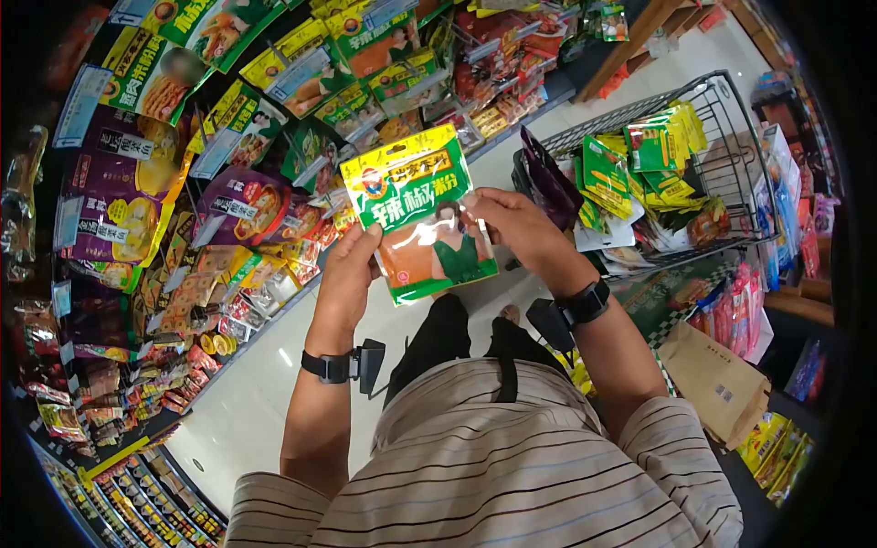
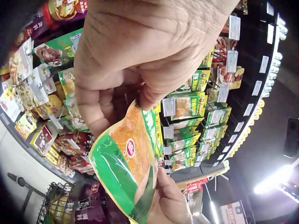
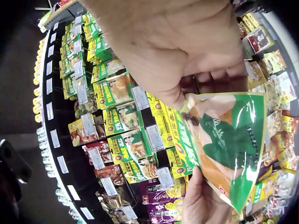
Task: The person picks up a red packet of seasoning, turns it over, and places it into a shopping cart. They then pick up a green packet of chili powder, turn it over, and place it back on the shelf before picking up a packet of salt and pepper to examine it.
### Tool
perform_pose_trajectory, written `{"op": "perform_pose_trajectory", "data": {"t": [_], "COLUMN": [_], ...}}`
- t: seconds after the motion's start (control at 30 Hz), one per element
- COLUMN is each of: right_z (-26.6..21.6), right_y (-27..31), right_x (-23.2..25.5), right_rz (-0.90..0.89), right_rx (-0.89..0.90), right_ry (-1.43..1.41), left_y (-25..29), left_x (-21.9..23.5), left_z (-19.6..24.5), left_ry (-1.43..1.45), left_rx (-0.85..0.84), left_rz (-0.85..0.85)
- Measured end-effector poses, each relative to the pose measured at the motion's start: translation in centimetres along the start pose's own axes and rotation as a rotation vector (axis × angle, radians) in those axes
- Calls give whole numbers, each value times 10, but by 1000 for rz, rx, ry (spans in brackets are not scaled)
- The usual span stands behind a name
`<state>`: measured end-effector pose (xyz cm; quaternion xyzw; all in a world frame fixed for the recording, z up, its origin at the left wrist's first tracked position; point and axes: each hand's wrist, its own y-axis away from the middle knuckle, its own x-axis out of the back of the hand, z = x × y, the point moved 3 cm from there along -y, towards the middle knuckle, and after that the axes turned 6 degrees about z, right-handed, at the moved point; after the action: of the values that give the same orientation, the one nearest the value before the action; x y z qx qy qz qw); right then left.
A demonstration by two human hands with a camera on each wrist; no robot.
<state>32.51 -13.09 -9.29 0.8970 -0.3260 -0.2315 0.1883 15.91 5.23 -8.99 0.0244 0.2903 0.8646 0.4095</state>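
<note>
Both hands hold up one green and yellow food packet [image 1: 422,215], its printed front with large characters and a person in green facing the head camera. My left hand [image 1: 344,279] pinches its left edge, thumb on the front. On the opposite edge, my right hand [image 1: 523,228] pinches it in the same way. The left wrist view has the packet [image 2: 122,161] bowed a little between the hands, with orange and green on its face. In the right wrist view, the glossy packet [image 3: 229,140] hangs below the right hand [image 3: 173,51].
A wire shopping cart [image 1: 731,100] with several green and yellow packets [image 1: 653,151] and a dark purple bag [image 1: 548,178] stands to the right. Hanging packets and price tags fill the shelf rack [image 1: 247,137] ahead and left. A cardboard box [image 1: 717,379] sits at the right.
</note>
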Motion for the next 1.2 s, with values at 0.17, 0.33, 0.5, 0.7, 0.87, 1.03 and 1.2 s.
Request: {"op": "perform_pose_trajectory", "data": {"t": [0.17,0.33,0.5,0.7,0.87,1.03,1.2], "right_z": [3,-12,-19,-13,-32,-26,-34], "right_y": [-25,-32,-35,-44,-48,-80,-95], "right_x": [-10,-20,-11,4,16,33,49], "right_rz": [25,2,91,5,5,71,41], "right_rx": [45,82,42,103,108,171,122], "right_ry": [62,36,-101,-98,-53,-22,-18], "left_y": [-18,-34,-43,-51,-60,-71,-88], "left_x": [20,20,6,-9,-21,-45,-61], "left_z": [4,21,34,30,32,38,44], "left_ry": [-8,-6,-20,39,-1,22,66], "left_rx": [9,-52,-36,-65,-64,-107,-125], "left_rz": [0,0,-14,-22,5,3,27]}}
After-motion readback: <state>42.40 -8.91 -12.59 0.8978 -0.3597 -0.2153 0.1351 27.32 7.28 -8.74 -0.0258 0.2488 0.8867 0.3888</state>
